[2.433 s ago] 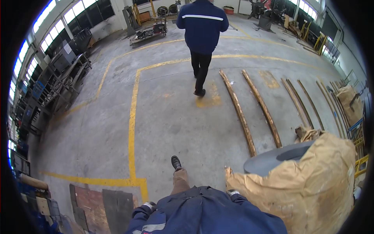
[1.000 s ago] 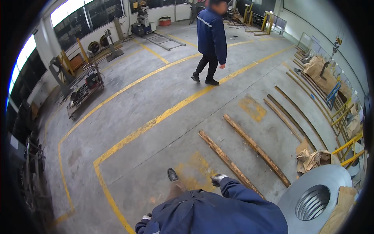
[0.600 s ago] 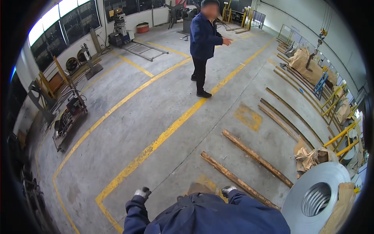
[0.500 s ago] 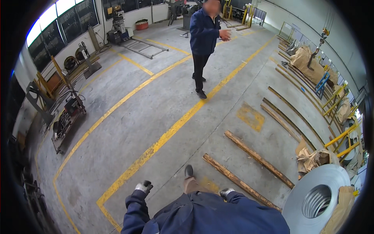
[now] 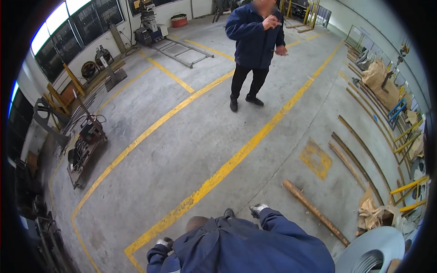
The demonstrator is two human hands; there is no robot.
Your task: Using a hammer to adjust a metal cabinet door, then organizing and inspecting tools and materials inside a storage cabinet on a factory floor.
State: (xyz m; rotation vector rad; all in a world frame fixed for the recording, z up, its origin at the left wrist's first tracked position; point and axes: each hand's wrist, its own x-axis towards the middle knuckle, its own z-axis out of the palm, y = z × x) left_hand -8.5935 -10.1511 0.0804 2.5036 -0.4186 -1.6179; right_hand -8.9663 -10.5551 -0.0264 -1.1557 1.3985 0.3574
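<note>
My left hand [image 5: 166, 244], in a white-and-dark work glove, hangs low beside my body above the floor near the yellow line. Its fingers point away and are mostly hidden, and I see nothing in it. My right hand [image 5: 258, 209], gloved alike, is held forward over the grey concrete. Its fingers are loosely bent and a little apart, with nothing visible between them. Both hands touch nothing; a wooden beam [image 5: 314, 210] on the floor lies nearest to the right one. Ahead stands another person in a dark blue jacket [image 5: 255, 38], one hand raised and the other lowered.
A yellow line [image 5: 246, 150] crosses the floor diagonally. At right lie several long beams, a metal coil [image 5: 391, 243] and crumpled brown paper [image 5: 373, 214]. A loaded cart [image 5: 86, 141] stands left. Farther off are a metal frame [image 5: 186, 53], a red tub [image 5: 179, 20] and a hanging hook [image 5: 402, 50].
My view has shifted and I am farther forward. My right hand has swung forward, my left back. The other person has turned to face me more and raised one hand.
</note>
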